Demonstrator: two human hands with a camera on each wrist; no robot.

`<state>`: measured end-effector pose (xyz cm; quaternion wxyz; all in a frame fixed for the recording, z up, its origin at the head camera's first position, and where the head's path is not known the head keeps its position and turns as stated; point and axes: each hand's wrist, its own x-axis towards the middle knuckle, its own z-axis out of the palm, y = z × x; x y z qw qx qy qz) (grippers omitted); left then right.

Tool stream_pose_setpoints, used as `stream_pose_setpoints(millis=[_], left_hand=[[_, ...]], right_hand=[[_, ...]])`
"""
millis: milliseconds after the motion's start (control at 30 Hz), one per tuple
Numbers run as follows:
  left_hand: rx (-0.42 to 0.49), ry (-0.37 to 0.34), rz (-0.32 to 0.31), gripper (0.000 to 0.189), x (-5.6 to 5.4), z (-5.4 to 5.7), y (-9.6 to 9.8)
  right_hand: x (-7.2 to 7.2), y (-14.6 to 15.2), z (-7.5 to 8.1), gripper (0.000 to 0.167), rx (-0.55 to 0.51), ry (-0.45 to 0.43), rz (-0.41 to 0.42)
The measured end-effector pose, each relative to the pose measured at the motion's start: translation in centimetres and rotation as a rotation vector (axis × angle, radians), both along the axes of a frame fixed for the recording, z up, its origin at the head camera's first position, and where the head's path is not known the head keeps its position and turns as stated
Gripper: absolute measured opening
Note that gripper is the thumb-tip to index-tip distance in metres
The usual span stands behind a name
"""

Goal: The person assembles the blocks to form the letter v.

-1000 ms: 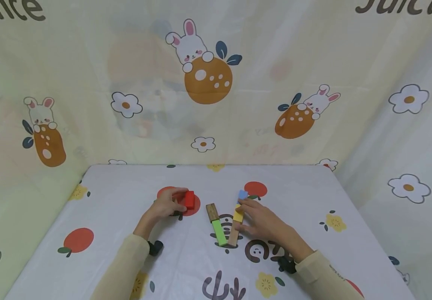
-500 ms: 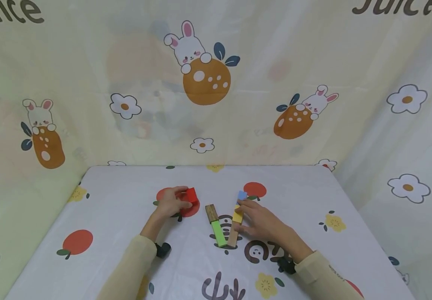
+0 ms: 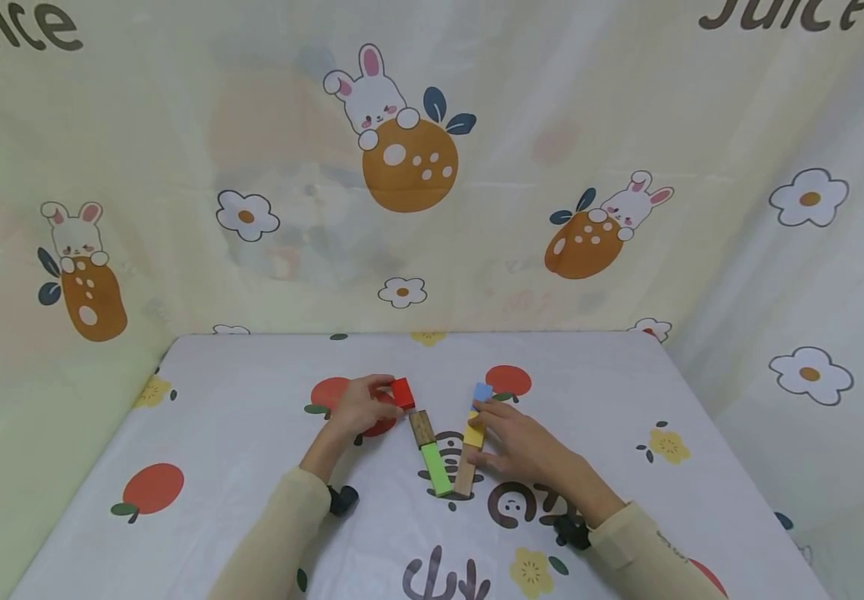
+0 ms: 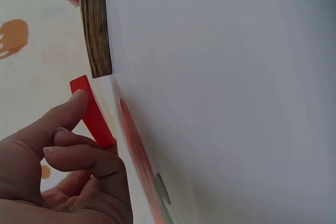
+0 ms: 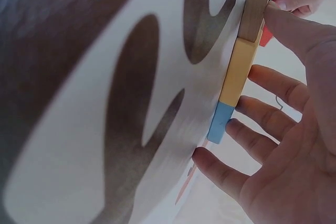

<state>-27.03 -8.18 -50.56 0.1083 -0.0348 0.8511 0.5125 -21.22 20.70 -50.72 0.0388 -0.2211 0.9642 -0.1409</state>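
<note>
My left hand (image 3: pixel 362 404) pinches a red block (image 3: pixel 402 392) between thumb and fingers, tilted near the far end of a dark wood-grain block (image 3: pixel 422 427). In the left wrist view a gap shows between the red block (image 4: pixel 93 114) and that brown block (image 4: pixel 96 35). A green block (image 3: pixel 436 469) continues the row toward me. Opposite runs a second row: a tan block (image 3: pixel 465 477), a yellow block (image 3: pixel 473 432) and a blue block (image 3: pixel 483 392), the rows forming a V. Along this row my right hand (image 3: pixel 527 443) rests its spread fingertips, touching the blocks' side.
A white cloth (image 3: pixel 237 417) printed with fruit, flowers and dark figures covers the table. Patterned sheets (image 3: pixel 289 275) rise behind it and at both sides. A small black device (image 3: pixel 343 500) sits at the left wrist, another black device (image 3: pixel 572 531) at the right.
My left hand has carried the red block to the right, toward the brown block, turning it to a tilt. The right hand and the two rows have stayed in place.
</note>
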Motion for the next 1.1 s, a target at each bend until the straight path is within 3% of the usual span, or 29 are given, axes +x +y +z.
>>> stream_pose_setpoints(millis=[467, 1100], left_hand=[[-0.025, -0.009, -0.022, 0.060, -0.2, 0.0, 1.1], [-0.012, -0.006, -0.052, 0.061, -0.3, -0.3, 1.2]], right_hand=[[0.0, -0.1, 0.0, 0.060, 0.003, 0.015, 0.004], [0.2, 0.0, 0.1, 0.058, -0.005, 0.010, 0.006]])
